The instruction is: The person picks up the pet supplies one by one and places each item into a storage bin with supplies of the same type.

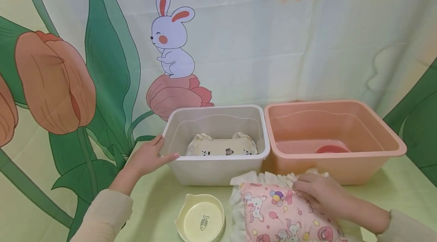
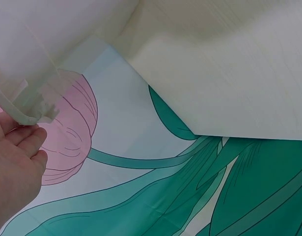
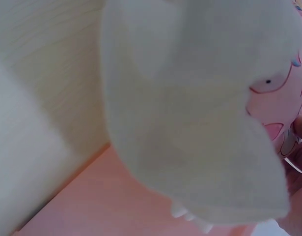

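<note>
At the front left corner of a white plastic bin (image 1: 218,170), my left hand (image 1: 146,158) holds the rim, thumb along the front edge and fingers at the left side. The left wrist view shows those fingers (image 2: 30,140) bent against the rim. Inside that bin lies a cream pillow (image 1: 218,146) with small animal faces and gathered ends. My right hand (image 1: 324,194) grips the upper edge of a pink pillow (image 1: 269,219) printed with unicorns, balloons and stars, with a cream frill around it. Pale cloth fills much of the right wrist view.
A peach plastic bin (image 1: 324,166) stands right beside the white one, a red dish (image 1: 331,149) inside it. In front of the white bin sits a pale yellow bowl (image 1: 205,215) with cat ears and a fishbone print. Behind hangs a cloth (image 1: 239,63) with a rabbit and tulips.
</note>
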`<state>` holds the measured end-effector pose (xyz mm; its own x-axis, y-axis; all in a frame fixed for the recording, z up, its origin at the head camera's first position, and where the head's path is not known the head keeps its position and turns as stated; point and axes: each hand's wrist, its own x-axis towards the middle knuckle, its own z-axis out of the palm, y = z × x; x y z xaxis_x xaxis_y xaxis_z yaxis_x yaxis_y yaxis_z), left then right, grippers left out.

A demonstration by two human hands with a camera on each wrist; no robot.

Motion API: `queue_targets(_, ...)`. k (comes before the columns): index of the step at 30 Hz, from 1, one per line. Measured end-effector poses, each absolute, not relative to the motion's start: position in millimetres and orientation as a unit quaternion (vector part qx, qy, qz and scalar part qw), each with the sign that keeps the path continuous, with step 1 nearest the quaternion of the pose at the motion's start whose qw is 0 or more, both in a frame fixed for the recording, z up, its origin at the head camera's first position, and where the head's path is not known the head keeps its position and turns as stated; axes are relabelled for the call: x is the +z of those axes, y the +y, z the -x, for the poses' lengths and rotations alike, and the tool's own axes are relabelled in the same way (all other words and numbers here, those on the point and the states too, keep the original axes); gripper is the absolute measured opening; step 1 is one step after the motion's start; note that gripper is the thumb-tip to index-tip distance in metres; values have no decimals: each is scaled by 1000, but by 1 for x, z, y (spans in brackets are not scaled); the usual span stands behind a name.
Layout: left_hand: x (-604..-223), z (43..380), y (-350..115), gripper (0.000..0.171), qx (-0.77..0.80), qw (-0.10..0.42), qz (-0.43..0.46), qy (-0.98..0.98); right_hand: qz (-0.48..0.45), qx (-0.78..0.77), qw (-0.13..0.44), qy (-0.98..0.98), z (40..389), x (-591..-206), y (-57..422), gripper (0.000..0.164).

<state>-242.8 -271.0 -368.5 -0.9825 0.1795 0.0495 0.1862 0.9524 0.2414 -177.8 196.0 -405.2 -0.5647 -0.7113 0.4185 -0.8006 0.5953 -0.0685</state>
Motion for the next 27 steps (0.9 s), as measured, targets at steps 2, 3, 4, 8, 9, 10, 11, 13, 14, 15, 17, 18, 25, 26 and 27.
queue_targets(2, -369, 243, -271, 94, -126, 12, 91, -988, -432, 128, 175, -875, 177, -403, 195, 12)
queue_targets(3, -369, 243, -271, 95, -127, 11, 89, -988, -434, 130, 176, -874, 177, -403, 194, 13)
queue_targets(4, -369, 242, -271, 95, -129, 10, 88, -988, -434, 131, 176, -874, 177, -402, 194, 13)
queue_targets(8, -368, 242, -270, 95, -131, 10, 88, -987, -437, 134, 181, -871, 177, -399, 193, 18)
queue_targets(9, -368, 242, -270, 94, -131, 10, 88, -987, -437, 134, 181, -871, 177, -399, 192, 18)
queue_targets(10, -368, 242, -270, 94, -131, 10, 88, -987, -437, 133, 180, -871, 177, -398, 192, 19)
queue_targets(11, -368, 242, -270, 94, -131, 10, 88, -987, -437, 133, 178, -872, 177, -397, 192, 20)
queue_targets(13, -368, 242, -270, 95, -130, 10, 87, -988, -433, 133, 167, -875, 177, -394, 190, 21)
queue_targets(14, -368, 242, -270, 95, -130, 9, 86, -988, -430, 133, 160, -879, 176, -393, 190, 21)
queue_targets(15, -368, 242, -270, 95, -130, 9, 86, -988, -425, 132, 151, -883, 176, -391, 189, 21)
queue_targets(17, -368, 242, -270, 95, -129, 8, 85, -988, -416, 129, 133, -890, 175, -388, 188, 21)
queue_targets(18, -368, 242, -270, 95, -129, 8, 85, -988, -411, 127, 123, -894, 174, -387, 188, 21)
queue_targets(25, -368, 242, -270, 96, -126, 6, 84, -988, -412, 126, 120, -894, 173, -380, 186, 18)
queue_targets(26, -368, 242, -270, 96, -126, 7, 84, -988, -415, 127, 124, -893, 174, -379, 186, 16)
queue_targets(27, -368, 242, -270, 96, -126, 7, 84, -988, -418, 129, 131, -890, 174, -378, 186, 15)
